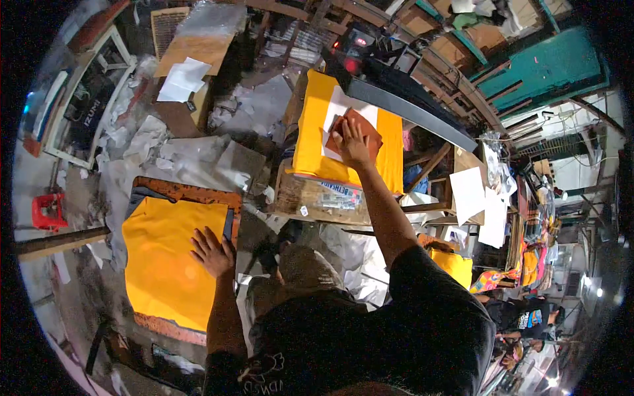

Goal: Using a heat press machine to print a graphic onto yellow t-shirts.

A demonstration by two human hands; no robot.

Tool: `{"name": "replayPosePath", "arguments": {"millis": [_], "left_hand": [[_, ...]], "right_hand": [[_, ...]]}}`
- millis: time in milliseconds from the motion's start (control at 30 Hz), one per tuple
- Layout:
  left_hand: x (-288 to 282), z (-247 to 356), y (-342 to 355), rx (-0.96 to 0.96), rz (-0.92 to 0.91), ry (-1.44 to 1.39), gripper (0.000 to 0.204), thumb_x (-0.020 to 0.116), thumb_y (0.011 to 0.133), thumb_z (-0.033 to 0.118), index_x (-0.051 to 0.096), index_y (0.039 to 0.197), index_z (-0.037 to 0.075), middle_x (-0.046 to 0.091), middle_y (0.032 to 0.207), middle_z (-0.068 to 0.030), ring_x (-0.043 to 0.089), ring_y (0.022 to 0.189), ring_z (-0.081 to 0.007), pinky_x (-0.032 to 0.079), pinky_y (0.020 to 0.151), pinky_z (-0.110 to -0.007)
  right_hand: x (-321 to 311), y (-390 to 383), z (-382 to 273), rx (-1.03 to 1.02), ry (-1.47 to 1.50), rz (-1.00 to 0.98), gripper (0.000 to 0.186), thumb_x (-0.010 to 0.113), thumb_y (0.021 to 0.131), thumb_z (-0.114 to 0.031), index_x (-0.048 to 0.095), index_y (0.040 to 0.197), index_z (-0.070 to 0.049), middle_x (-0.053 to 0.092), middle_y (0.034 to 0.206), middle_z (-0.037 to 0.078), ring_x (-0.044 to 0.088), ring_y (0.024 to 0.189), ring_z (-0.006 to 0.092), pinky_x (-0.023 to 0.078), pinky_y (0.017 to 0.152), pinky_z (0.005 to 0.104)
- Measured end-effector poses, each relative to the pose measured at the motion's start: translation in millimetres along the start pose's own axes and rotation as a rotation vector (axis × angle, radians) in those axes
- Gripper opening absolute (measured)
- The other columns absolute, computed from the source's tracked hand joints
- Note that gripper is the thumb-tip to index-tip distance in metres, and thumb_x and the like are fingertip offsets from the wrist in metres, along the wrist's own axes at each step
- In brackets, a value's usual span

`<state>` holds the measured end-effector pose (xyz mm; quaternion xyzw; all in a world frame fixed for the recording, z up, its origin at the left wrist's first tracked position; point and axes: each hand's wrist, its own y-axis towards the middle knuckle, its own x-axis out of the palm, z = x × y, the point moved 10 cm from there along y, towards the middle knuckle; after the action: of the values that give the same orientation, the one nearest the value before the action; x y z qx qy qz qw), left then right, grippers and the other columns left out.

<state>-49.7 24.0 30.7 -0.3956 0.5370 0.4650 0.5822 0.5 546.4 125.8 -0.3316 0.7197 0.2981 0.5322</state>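
Observation:
My right hand [354, 140] lies with fingers spread on a folded reddish-brown cloth or pad [371, 141]. Under that pad is a white sheet of paper [331, 119], resting on yellow fabric [312, 132] spread over a wooden stand beside a dark machine [409, 109]. To the left, my left hand [214, 253] rests open on another yellow fabric piece [168, 257]. This piece covers dark grey cloth on a brown speckled board [224, 199]. Neither hand grasps anything.
The machine's long dark bar runs right of the yellow stack. White sheets [467, 195] hang at the right, near more yellow fabric [452, 268]. Crumpled clear plastic [191, 155] litters the floor. A red plastic item [48, 211] stands far left. Another person [525, 319] is at lower right.

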Motion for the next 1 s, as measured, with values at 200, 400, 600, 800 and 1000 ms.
{"name": "replayPosePath", "arguments": {"millis": [200,400,600,800,1000], "left_hand": [[9,-1,9,0.004,0.058,0.074,0.062,0.037,0.096,0.050,0.040,0.145,0.012,0.029,0.154,-0.0153,0.025,0.141,-0.0392,0.015,0.111,-0.059],[18,-6,13,-0.019,0.057,0.052,0.066,0.043,0.092,0.051,0.040,0.145,0.013,0.031,0.153,-0.0151,0.028,0.140,-0.0394,0.016,0.111,-0.059],[20,22,23,0.025,0.040,0.014,0.066,0.044,0.091,0.051,0.040,0.144,0.012,0.032,0.153,-0.0153,0.030,0.139,-0.0391,0.017,0.112,-0.057],[20,-17,8,-0.037,0.040,0.096,0.066,0.042,0.092,0.051,0.041,0.143,0.010,0.033,0.151,-0.0162,0.028,0.140,-0.0372,0.018,0.111,-0.058],[1,15,18,0.054,0.172,0.084,0.063,0.041,0.094,0.050,0.044,0.142,0.009,0.034,0.152,-0.0149,0.029,0.139,-0.0372,0.017,0.111,-0.056]], "right_hand": [[35,75,56,0.080,-0.305,-0.125,0.074,0.045,0.095,-0.045,0.014,0.154,-0.013,0.015,0.159,0.010,0.011,0.148,0.0292,0.012,0.112,0.0631],[42,48,17,-0.150,0.038,-0.010,0.071,0.044,0.096,-0.043,0.017,0.153,-0.010,0.015,0.159,0.013,0.009,0.148,0.0277,0.005,0.117,0.0527],[-13,101,113,-0.173,-0.583,0.313,0.043,0.035,0.100,-0.033,0.047,0.136,-0.013,0.051,0.132,0.022,0.044,0.125,0.0421,0.037,0.104,0.0503],[-9,63,-8,-0.186,0.160,0.335,0.047,0.039,0.099,-0.034,0.048,0.134,-0.004,0.058,0.124,0.021,0.050,0.120,0.0399,0.030,0.108,0.0543],[39,103,-1,-0.395,-0.081,0.107,0.056,0.052,0.092,-0.034,0.043,0.137,-0.002,0.044,0.141,0.019,0.039,0.130,0.0277,0.039,0.103,0.0451]]}}
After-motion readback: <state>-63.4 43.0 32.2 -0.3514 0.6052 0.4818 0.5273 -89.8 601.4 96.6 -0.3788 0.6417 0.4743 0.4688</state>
